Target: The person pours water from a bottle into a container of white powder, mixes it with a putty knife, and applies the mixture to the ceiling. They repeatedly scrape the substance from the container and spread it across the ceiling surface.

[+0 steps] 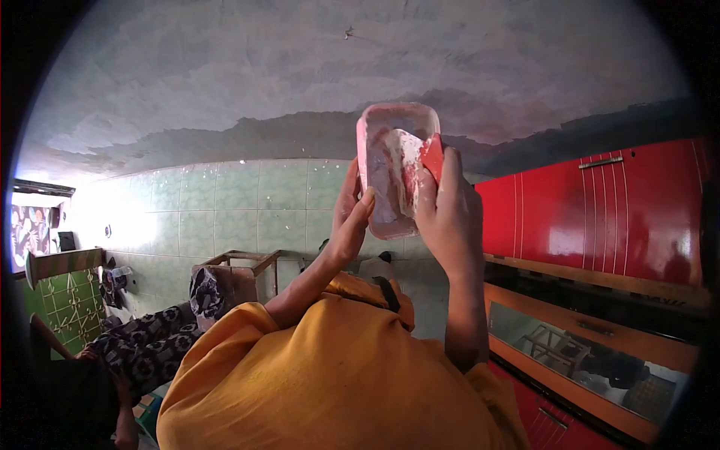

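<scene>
A pink rectangular tub [361,150] with whitish, smeared walls is held up in front of me. My left hand [352,217] grips its left side, with the thumb over the rim. In my right hand [452,202] is a red plastic putty scraper [433,156], pinched between thumb and fingers. Its blade, coated in white paste, lies inside the tub, touching or close to the right wall. Grey-white paste [381,176] covers the tub's inside. Some of my right fingers are hidden behind the tub and scraper.
Ahead is a grey wall [187,82] with a darker, uneven band along its bottom and a small hook [348,33]. Green floor tiles [236,195] carry white specks. A red cabinet [555,210] stands right. A wooden stool [255,262] and another person [82,390] are at left.
</scene>
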`<state>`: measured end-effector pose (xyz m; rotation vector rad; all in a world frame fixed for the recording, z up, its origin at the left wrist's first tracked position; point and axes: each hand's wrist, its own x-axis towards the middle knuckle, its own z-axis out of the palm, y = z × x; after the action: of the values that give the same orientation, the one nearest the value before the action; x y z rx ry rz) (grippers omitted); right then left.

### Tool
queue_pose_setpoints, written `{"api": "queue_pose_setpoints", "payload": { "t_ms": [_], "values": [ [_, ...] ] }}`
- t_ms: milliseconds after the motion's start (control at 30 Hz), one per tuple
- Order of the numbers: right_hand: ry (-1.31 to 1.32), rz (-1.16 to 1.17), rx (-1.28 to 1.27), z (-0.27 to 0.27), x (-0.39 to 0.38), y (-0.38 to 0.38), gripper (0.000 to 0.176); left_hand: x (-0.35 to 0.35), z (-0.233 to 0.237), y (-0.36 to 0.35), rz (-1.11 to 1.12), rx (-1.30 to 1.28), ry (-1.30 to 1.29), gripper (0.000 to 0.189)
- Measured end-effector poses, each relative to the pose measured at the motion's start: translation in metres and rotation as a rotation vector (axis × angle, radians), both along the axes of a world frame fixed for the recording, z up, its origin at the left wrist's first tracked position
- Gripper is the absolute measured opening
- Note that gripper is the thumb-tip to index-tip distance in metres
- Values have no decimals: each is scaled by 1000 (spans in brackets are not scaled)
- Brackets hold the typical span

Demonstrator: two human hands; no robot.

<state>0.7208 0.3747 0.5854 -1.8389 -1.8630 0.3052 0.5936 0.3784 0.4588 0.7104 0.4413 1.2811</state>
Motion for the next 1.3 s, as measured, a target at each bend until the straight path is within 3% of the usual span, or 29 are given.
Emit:
{"api": "queue_pose_setpoints", "payload": {
  "t_ms": [167, 400, 533, 633, 800, 967, 1200, 1300],
  "values": [
    [-55, 18, -92, -29, -9, -4, 34, 3, -13, -1, 51, -59, -37, 73],
    [128, -98, 30, -66, -13, 13, 32, 9, -24, -15, -30, -116, -129, 66],
    [143, -163, -19, -23, -5, 11, 26, 3, -23, -18, -81, -137, -174, 65],
    [79, -86, -158, -19, -9, -1, 24, 1, -23, -17, -62, -135, -132, 64],
    [128, -98, -142, -7, -7, -3, 28, 1, -35, -13, -33, -124, -111, 65],
    [62, -21, -70, -49, -13, 0, 30, 0, -25, -14, -51, -94, -108, 65],
    [94, -115, -68, -8, -5, 2, 29, 2, -10, -12, -20, -91, -31, 69],
    [-30, -40, -84, -30, -11, 2, 29, 0, -10, -13, -44, -101, -58, 71]
  ]
}}
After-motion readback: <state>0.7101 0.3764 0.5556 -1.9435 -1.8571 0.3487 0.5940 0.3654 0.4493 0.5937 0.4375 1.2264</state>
